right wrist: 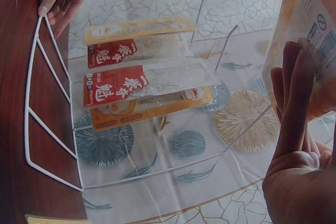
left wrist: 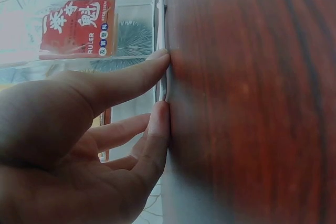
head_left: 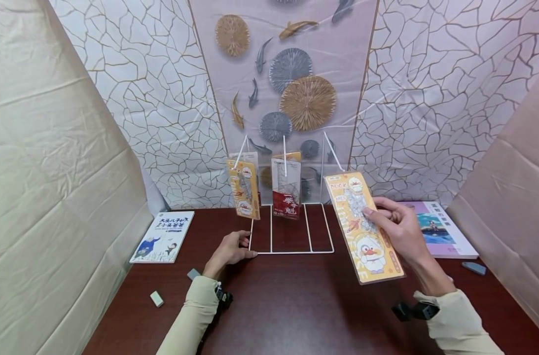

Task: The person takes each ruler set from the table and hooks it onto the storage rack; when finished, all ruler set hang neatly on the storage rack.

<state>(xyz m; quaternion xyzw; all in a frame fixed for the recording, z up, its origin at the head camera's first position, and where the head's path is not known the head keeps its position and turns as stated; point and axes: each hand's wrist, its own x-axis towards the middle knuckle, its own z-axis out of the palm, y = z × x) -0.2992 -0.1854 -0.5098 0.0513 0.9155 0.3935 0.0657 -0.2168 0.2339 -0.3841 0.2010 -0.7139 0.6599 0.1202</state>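
A white wire display rack [head_left: 271,231] stands on the dark table, three prongs jutting forward from its top. My left hand [head_left: 231,250] holds the front left corner of its base, thumb and fingertips on the wire in the left wrist view. In my right hand [head_left: 400,229] is a yellow duck-print ruler set package [head_left: 367,236], gripped at its right edge. Its top meets the tip of the right prong [head_left: 334,152]; whether the prong passes through it I cannot tell. On the left prong hangs a yellow duck package [head_left: 243,190], on the middle one a red-and-white package [head_left: 286,192], each with another behind.
A white picture book [head_left: 162,236] lies at the left, a pink-edged book [head_left: 442,231] at the right behind my right hand. Small erasers [head_left: 156,299] lie near my left forearm, and a grey-blue piece [head_left: 474,267] sits at the right. Patterned cloth hangs behind the rack.
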